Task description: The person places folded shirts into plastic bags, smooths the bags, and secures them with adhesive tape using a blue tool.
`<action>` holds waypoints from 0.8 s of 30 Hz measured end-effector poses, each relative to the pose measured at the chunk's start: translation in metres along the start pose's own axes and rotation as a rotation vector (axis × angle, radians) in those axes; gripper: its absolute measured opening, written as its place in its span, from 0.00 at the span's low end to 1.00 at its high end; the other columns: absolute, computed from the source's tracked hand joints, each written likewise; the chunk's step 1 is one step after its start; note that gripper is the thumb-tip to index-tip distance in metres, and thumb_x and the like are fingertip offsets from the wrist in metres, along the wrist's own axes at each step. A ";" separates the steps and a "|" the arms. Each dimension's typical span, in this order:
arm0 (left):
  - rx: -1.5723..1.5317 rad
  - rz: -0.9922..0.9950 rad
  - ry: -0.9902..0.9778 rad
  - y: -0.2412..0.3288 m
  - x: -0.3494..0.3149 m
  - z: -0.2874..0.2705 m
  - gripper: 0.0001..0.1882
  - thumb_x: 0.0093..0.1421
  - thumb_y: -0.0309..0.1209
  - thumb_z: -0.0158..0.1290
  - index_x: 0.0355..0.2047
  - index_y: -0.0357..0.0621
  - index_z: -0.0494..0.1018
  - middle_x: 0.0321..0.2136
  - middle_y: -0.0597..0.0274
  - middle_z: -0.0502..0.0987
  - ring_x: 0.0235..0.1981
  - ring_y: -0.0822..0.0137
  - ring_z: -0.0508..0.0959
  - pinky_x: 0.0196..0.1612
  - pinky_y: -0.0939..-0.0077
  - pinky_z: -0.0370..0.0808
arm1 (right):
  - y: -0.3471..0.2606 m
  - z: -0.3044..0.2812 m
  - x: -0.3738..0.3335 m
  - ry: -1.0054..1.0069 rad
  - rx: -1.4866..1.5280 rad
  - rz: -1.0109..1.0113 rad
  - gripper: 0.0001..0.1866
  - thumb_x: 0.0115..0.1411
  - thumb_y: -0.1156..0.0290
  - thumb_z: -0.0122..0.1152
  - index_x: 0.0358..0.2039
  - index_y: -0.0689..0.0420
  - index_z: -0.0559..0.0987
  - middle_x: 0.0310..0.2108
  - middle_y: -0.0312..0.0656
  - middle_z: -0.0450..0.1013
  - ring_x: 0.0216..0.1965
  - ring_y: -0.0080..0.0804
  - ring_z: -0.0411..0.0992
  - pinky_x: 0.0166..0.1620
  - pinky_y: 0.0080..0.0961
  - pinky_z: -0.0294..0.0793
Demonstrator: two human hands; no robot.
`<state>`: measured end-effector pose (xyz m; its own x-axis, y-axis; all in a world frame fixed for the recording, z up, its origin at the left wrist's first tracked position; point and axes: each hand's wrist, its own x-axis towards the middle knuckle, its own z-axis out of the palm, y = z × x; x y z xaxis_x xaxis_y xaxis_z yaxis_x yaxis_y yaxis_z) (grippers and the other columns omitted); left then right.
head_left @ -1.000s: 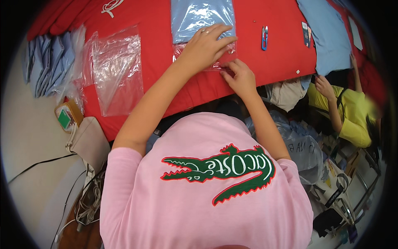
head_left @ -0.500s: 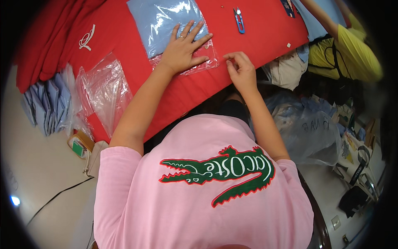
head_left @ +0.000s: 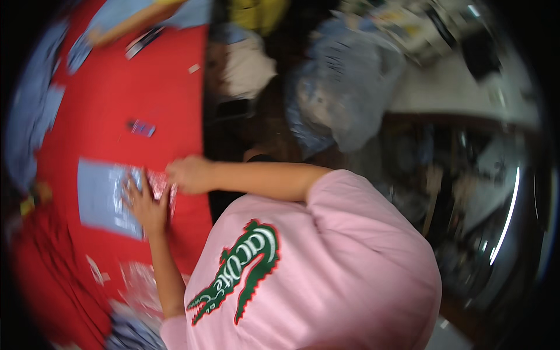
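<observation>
Light-blue garment (head_left: 96, 189), folded into a flat rectangle inside a clear plastic sleeve (head_left: 157, 184), lies on the red-covered worktop (head_left: 105, 105), near its edge. The person in the pink shirt (head_left: 350, 251) has the left hand (head_left: 147, 209) laid across it, fingers spread open and pressed flat where the blue cloth gives way to clear plastic. From the other side comes the right hand (head_left: 191, 174), its fingers curled at the clear end of the sleeve; everything's smeared with motion, and I can't tell whether they pinch the film or just rest there. Just beyond the garment sits a small pair of blue snips (head_left: 143, 128), with a little white piece (head_left: 194, 68) farther along by the edge. Over on the other side, a crumpled clear bag (head_left: 140, 283) lies near a white strip (head_left: 95, 269). At the far end, a co-worker's bare forearm (head_left: 125, 28) reaches over more blue cloth (head_left: 189, 14), beside a dark tag (head_left: 144, 42).
</observation>
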<state>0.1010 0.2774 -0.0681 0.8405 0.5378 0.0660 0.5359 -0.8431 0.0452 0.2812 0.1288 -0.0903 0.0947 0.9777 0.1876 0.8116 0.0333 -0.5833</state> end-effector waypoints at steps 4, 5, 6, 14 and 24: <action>0.049 0.140 0.077 -0.010 0.007 0.007 0.51 0.63 0.74 0.49 0.81 0.66 0.57 0.83 0.52 0.48 0.82 0.42 0.47 0.79 0.31 0.41 | -0.001 0.014 -0.003 0.136 -0.235 -0.200 0.07 0.61 0.61 0.63 0.31 0.49 0.84 0.40 0.36 0.76 0.43 0.35 0.77 0.38 0.37 0.79; 0.061 0.155 0.086 -0.011 0.008 0.005 0.51 0.64 0.75 0.48 0.81 0.65 0.57 0.83 0.52 0.47 0.82 0.42 0.47 0.79 0.31 0.41 | -0.004 0.014 -0.002 0.138 -0.272 -0.215 0.08 0.62 0.61 0.62 0.32 0.49 0.84 0.40 0.36 0.77 0.44 0.35 0.77 0.39 0.36 0.79; 0.072 0.166 0.075 -0.011 0.011 0.005 0.51 0.64 0.75 0.47 0.81 0.65 0.57 0.83 0.52 0.47 0.82 0.43 0.47 0.79 0.32 0.41 | -0.003 0.013 -0.002 0.136 -0.306 -0.232 0.08 0.63 0.61 0.61 0.32 0.49 0.84 0.41 0.35 0.77 0.45 0.34 0.77 0.40 0.35 0.78; 0.118 0.153 0.047 -0.012 0.009 0.009 0.49 0.67 0.71 0.45 0.82 0.67 0.55 0.83 0.54 0.47 0.83 0.44 0.46 0.79 0.33 0.41 | 0.007 -0.006 0.003 0.176 -0.152 -0.467 0.06 0.64 0.63 0.61 0.37 0.49 0.83 0.40 0.33 0.76 0.47 0.33 0.76 0.45 0.37 0.77; 0.007 0.064 -0.065 -0.011 0.008 0.000 0.49 0.63 0.63 0.56 0.81 0.62 0.58 0.83 0.50 0.47 0.82 0.41 0.45 0.80 0.33 0.36 | 0.007 -0.008 0.003 0.198 -0.150 -0.379 0.04 0.59 0.63 0.65 0.33 0.47 0.81 0.35 0.32 0.78 0.41 0.33 0.78 0.44 0.34 0.74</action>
<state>0.1024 0.2907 -0.0684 0.8762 0.4819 0.0038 0.4815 -0.8757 0.0356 0.2916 0.1300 -0.0878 -0.1285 0.8430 0.5223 0.8833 0.3367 -0.3261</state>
